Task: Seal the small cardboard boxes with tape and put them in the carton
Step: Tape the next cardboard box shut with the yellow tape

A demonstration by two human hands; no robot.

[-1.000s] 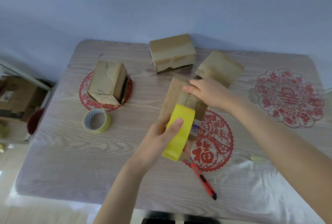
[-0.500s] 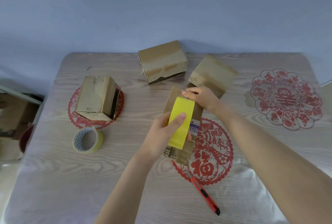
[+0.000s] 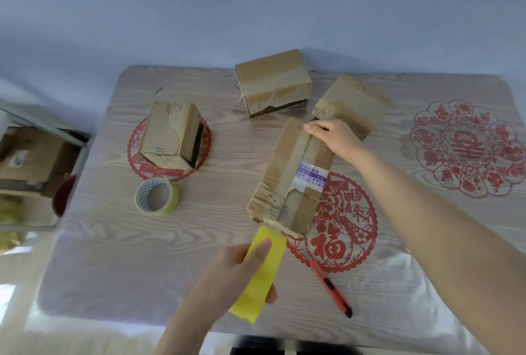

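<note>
Here left hand [image 3: 230,272] grips yellow tape roll [image 3: 260,277], right hand [image 3: 334,138] holds box [image 3: 287,178]

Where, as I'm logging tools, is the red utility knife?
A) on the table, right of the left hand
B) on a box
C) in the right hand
A: the red utility knife lies on the table, right of the left hand, which grips the yellow tape roll.

The tape roll [image 3: 263,277] your left hand [image 3: 225,272] grips looks smooth plastic; the box [image 3: 284,178] beyond it, matt scuffed cardboard.
</note>
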